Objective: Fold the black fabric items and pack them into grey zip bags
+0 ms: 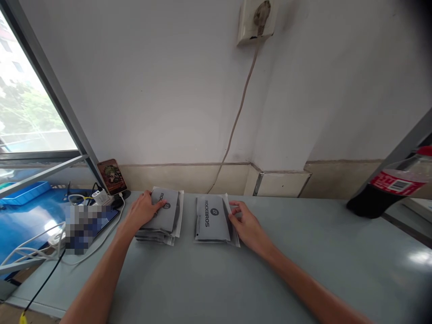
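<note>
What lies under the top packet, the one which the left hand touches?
Under the top packet are more grey packets; their edges show at the near side. Their upper faces are covered, so their print and exact number cannot be told.

Btl [393, 186] w/ red cap [424, 150], propped phone [112, 177].

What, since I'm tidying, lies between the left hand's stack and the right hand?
The head view shows a tabletop strip, then a grey ROCKBROS packet, its edge at the right hand.
</note>
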Motion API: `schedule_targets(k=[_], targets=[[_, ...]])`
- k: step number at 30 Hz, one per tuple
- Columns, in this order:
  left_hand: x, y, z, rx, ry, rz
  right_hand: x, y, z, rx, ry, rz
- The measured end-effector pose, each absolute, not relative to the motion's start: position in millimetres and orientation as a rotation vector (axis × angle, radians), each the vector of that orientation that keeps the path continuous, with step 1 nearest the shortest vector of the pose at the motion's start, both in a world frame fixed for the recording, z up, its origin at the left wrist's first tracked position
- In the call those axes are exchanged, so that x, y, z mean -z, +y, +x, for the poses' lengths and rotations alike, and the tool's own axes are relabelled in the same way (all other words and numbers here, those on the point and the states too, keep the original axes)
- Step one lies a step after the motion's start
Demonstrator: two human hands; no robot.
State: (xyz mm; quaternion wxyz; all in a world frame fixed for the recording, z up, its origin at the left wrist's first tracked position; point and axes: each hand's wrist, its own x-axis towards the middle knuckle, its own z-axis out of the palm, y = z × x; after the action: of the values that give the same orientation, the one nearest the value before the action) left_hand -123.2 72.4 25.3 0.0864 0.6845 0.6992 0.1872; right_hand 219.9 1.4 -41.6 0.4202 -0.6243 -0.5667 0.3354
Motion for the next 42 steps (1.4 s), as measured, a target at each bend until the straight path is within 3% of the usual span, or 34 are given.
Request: schedule_targets(k=[11, 22, 28, 33, 42], targets=[[-36.6, 70.1, -122.0, -0.500, 2.170, 2.004, 41.3, 0.1, 219.6, -0.649, -1.491, -1.629], [-42.6, 75.9, -118.8, -0.783, 1.991, 1.805, 40.0, -1.1, 218.6, -0.632, -1.478, -1.618], [-55.5, 64.0, -106.4, -1.039, 1.623, 1.419, 39.4, -0.3, 215.7, -0.792, -1.483, -1.513], [-60.4, 46.6, -83.8, -1.051, 1.327, 1.307, 29.1, -4.6, 212.2, -0.867, -1.492, -1.411], [-22.9, 9.1, -23.8, -0.984, 1.076, 1.529, -2.6, -23.1, 205.0, -1.370, -1.436, -0.990]])
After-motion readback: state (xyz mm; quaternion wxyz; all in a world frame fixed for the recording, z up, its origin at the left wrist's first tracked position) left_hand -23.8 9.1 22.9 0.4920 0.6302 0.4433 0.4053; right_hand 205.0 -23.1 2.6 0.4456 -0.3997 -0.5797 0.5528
